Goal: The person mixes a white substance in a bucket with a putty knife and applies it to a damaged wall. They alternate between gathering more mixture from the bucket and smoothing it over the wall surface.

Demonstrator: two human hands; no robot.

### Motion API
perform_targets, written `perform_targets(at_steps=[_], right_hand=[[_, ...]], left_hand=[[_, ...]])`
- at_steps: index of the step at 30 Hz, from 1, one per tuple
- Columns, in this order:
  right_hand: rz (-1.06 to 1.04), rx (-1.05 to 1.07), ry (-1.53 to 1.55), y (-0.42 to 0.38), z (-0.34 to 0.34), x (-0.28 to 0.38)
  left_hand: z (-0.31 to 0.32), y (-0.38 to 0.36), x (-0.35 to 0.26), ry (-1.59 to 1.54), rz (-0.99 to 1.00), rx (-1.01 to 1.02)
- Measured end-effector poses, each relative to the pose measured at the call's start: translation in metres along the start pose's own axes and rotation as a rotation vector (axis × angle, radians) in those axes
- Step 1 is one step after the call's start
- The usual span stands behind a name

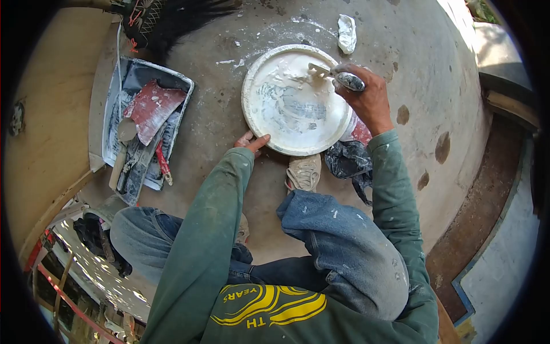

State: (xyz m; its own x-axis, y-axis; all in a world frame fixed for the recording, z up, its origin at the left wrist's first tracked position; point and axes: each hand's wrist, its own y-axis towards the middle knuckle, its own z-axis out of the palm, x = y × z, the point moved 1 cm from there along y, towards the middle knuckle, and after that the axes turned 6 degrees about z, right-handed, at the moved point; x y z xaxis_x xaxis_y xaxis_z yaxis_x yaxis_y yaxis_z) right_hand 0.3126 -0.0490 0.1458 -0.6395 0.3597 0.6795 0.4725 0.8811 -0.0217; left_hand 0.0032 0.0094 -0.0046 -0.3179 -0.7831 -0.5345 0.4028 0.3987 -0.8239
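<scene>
A round white pan holds wet white paste, thickest near its upper part, with bluish-grey streaks in the middle. My right hand is wrapped round the paste-smeared handle of a small scraper, whose blade is over the paste at the pan's upper right. At the pan's lower left rim is my left hand, its thumb on the rim and its fingers spread at the outer side, partly hidden beneath the edge.
A paint tray at the left holds a red scrap, a brush and other tools. A black plastic bag lies right of my shoe. A crumpled white piece and a broom are beyond.
</scene>
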Motion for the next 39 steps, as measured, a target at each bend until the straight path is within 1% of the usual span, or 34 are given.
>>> perform_targets(at_steps=[2,3,6,8,10,11,13,14,16,18,20,22,25,27,28,30,31,32,35,38,39], right_hand=[[0.056,-0.078,-0.138,-0.005,0.003,-0.010],[-0.006,-0.112,-0.122,-0.008,0.006,-0.007],[0.049,-0.056,-0.025,-0.017,0.005,0.000],[0.039,-0.080,-0.021,-0.015,0.004,-0.001],[0.080,-0.198,-0.108,-0.012,0.008,-0.009],[0.081,-0.201,-0.108,-0.015,0.010,-0.011],[-0.048,-0.168,-0.168,-0.018,0.015,-0.004],[-0.048,-0.170,-0.166,-0.018,0.015,-0.001],[0.047,-0.123,-0.042,-0.018,0.009,0.003],[0.041,-0.151,-0.057,-0.017,0.004,0.002],[0.083,-0.136,-0.023,-0.023,-0.004,0.008],[-0.057,-0.157,-0.026,-0.031,0.006,0.006],[-0.074,-0.128,-0.066,-0.025,0.009,0.006],[0.014,-0.122,-0.026,-0.026,-0.001,0.012],[0.019,-0.123,-0.025,-0.029,0.001,0.012],[-0.089,-0.069,-0.025,-0.028,0.006,0.010],[-0.133,-0.086,-0.066,-0.025,0.015,0.002],[-0.136,-0.088,-0.065,-0.025,0.014,-0.004],[-0.021,-0.102,-0.030,-0.019,-0.004,0.009],[-0.016,-0.071,-0.096,-0.012,0.006,-0.011],[-0.040,-0.109,-0.087,-0.011,0.004,-0.009]], left_hand=[[-0.003,0.005,0.004,0.026,0.023,-0.014],[0.000,0.004,-0.001,0.029,0.028,-0.014],[0.002,-0.006,-0.003,0.023,0.021,-0.028],[0.001,-0.002,-0.002,0.031,0.033,-0.019],[0.000,-0.001,-0.002,0.041,0.029,-0.018],[0.000,-0.001,-0.002,0.048,0.024,-0.020],[0.005,-0.005,-0.006,0.044,0.025,-0.030],[0.005,-0.007,-0.008,0.038,0.020,-0.042],[0.001,-0.004,-0.004,0.038,0.016,-0.033],[0.001,0.000,-0.002,0.040,0.016,-0.021],[0.001,0.000,-0.002,0.025,-0.001,-0.028],[-0.001,0.004,0.000,0.024,0.000,-0.029],[0.004,-0.001,-0.003,0.017,0.013,-0.034],[-0.001,-0.003,0.002,0.009,0.016,-0.044],[-0.004,0.003,0.007,-0.004,0.016,-0.041],[-0.002,0.009,0.007,-0.015,0.026,-0.027],[0.000,0.008,0.005,0.000,0.012,-0.049],[-0.001,0.007,0.004,0.015,-0.005,-0.077],[-0.001,0.005,0.007,-0.014,0.033,-0.077],[0.001,0.003,0.002,-0.009,0.018,-0.054],[0.001,0.005,0.002,-0.023,0.017,-0.064]])
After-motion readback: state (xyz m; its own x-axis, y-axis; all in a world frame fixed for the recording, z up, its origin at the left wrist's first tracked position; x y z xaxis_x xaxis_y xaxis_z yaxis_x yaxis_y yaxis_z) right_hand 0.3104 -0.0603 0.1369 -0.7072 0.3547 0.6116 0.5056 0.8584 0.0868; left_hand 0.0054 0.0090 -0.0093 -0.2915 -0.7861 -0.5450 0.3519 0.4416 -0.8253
